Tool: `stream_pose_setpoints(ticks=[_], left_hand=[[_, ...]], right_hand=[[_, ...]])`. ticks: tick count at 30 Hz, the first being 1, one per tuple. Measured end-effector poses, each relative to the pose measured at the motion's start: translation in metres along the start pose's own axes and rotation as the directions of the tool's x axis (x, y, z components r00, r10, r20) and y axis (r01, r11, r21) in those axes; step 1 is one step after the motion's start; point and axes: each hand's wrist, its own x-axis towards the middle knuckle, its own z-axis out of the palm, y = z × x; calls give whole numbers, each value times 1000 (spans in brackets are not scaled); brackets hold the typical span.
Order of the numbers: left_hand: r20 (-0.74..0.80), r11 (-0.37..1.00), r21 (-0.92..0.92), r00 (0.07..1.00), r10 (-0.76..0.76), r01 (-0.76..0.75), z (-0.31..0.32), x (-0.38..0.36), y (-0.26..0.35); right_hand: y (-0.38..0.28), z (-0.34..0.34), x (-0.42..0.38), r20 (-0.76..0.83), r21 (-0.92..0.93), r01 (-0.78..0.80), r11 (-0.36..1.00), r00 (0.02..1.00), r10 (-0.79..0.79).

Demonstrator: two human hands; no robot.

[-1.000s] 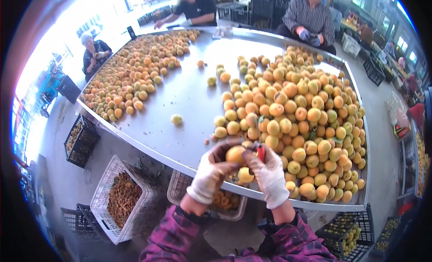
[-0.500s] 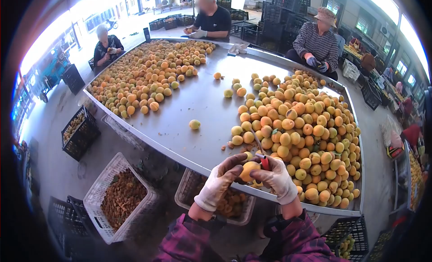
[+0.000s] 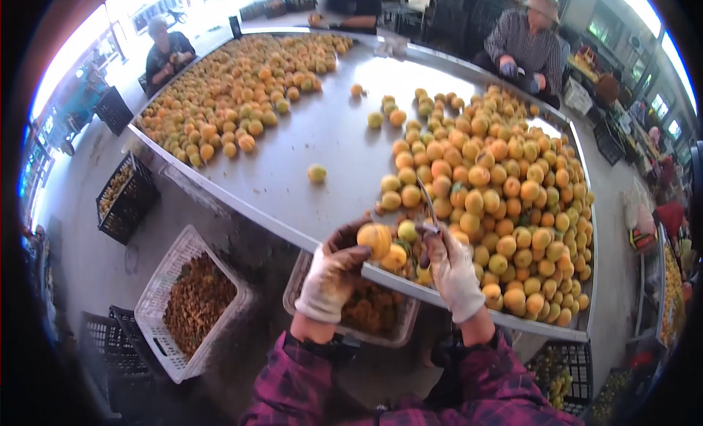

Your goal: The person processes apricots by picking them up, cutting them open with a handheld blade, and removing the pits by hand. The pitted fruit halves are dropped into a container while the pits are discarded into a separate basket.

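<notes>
My left hand point(image 3: 333, 276), in a stained white glove, pinches an orange-yellow apricot point(image 3: 374, 239) above the near edge of the metal table point(image 3: 285, 225). My right hand point(image 3: 452, 276), gloved as well, is closed on a thin knife point(image 3: 426, 199), whose blade points up and away over the fruit. A gap separates the two hands, with more apricots and scraps showing between them. A large heap of apricots point(image 3: 505, 199) lies just beyond and to the right of my right hand.
Another apricot heap point(image 3: 242, 96) covers the table's far left. Below the near edge are a white crate point(image 3: 157, 316) of brown pieces and a second crate point(image 3: 293, 294). A black crate point(image 3: 128, 199) stands left. Three people point(image 3: 531, 45) are around the table.
My hands have moved apart. The apricot has shifted left with my left hand, and the knife has come away from it in my right hand. The view has tilted down.
</notes>
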Motion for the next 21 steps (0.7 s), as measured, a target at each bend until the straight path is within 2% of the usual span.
stream_pose_setpoints(ticks=[1, 2, 4, 5, 7, 8, 10, 11, 14, 18, 21], left_hand=[[-14, 999, 34, 1000, 20, -20, -1, 1, 0], [-35, 997, 66, 999, 30, -28, 1, -1, 0], [-29, 988, 116, 994, 107, -103, -1, 1, -4], [-13, 984, 120, 991, 133, -130, 2, 1, -4], [-13, 974, 162, 986, 163, -159, 5, 3, -6], [-18, 972, 173, 987, 162, -156, 6, 4, -7], [-17, 963, 223, 987, 159, -151, 8, 5, -8], [-11, 950, 267, 986, 168, -159, 9, 5, -9], [-4, 940, 302, 985, 172, -162, 14, 5, -10], [-6, 937, 309, 985, 171, -161, 11, 8, -11], [0, 930, 323, 983, 183, -173, 9, 8, -12]], right_hand=[[22, 7, -6, -124, -32, 90, 995, 988, -93], [22, 7, -8, -178, -54, 91, 994, 979, -99], [-24, -13, -8, 83, 185, 14, 983, 996, -29], [-28, -14, -13, 98, 183, -20, 983, 995, 2], [-31, -14, -19, 278, 283, -174, 943, 956, 93], [-33, -16, -22, 281, 286, -188, 940, 954, 105], [-35, -20, -25, 246, -56, 16, 998, 969, -2], [-35, -21, -25, 244, -55, 10, 998, 970, 4], [-30, -23, -23, 248, -239, 129, 963, 966, -68], [-17, -23, -25, 285, -245, 99, 964, 958, -26], [-14, -22, -27, 275, -220, 161, 962, 957, -97]])
